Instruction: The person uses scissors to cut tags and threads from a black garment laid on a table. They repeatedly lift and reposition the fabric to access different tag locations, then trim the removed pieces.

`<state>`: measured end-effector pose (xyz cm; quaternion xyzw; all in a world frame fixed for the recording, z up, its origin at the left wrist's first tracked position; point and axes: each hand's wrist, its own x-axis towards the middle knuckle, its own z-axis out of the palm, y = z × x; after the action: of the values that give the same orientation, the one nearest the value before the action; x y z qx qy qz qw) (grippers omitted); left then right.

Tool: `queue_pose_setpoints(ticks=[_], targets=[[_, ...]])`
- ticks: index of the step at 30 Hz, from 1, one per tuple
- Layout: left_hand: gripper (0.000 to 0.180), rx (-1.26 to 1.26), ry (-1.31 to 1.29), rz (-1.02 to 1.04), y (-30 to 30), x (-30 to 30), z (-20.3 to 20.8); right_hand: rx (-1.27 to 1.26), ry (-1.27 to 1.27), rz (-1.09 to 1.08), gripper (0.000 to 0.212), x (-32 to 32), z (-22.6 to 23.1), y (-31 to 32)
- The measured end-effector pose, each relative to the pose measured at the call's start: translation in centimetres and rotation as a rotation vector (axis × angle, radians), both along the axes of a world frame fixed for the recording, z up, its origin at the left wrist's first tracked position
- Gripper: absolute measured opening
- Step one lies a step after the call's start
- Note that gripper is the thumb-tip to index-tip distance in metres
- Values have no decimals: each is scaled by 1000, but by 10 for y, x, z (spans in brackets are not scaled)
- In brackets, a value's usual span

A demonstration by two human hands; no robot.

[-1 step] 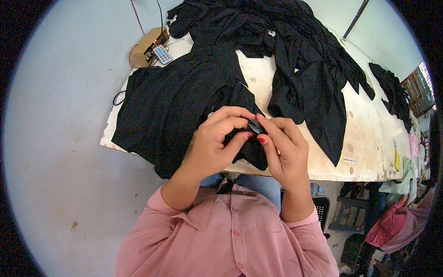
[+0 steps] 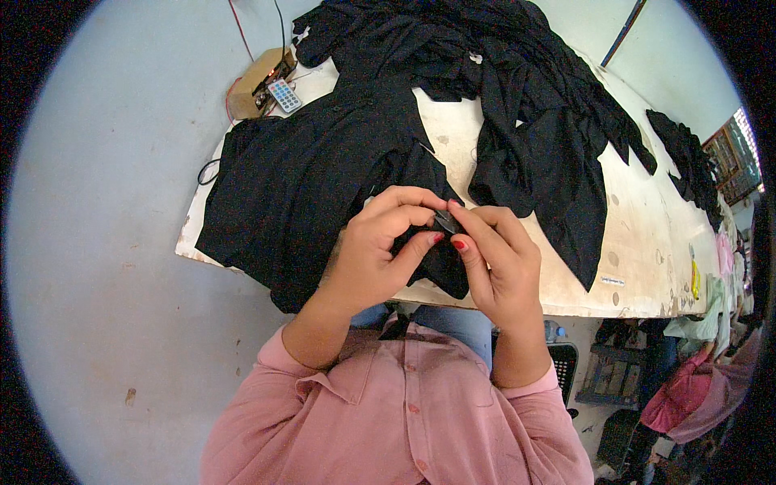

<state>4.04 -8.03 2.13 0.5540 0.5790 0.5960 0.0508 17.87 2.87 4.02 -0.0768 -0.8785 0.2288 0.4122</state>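
A black garment (image 2: pixel 307 186) lies spread over the near left part of a white table (image 2: pixel 647 267). Both my hands are raised above its front edge, fingertips together. My left hand (image 2: pixel 376 259) and my right hand (image 2: pixel 501 271) pinch a small dark piece (image 2: pixel 445 221) of the black garment between thumbs and forefingers. What exactly the piece is stays too small to tell. My pink shirt fills the bottom of the view.
A large heap of black garments (image 2: pixel 501 73) covers the table's far side, and a smaller dark pile (image 2: pixel 687 162) lies at the right. A wooden box (image 2: pixel 255 81) with a remote control (image 2: pixel 284 95) stands at the far left corner. Crates and cloth clutter the floor at lower right.
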Motion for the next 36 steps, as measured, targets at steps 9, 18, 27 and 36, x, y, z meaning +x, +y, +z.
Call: queue_pose_setpoints(ticks=[9,18,27,36], targets=[[18,83,-591,-17,9,0,-6,-16,180,-77,35,-4,-2,3],[21,-29,-1045,-312,5,-9,-5,-1102,249,173,16,3,-25,34],[33,-346,-765,-591,4,-10,-8,-1059,120,208,16,-6,-7,28],[36,-59,-1253,-468,7,-19,3,-1166,-53,607,33,12,-44,65]])
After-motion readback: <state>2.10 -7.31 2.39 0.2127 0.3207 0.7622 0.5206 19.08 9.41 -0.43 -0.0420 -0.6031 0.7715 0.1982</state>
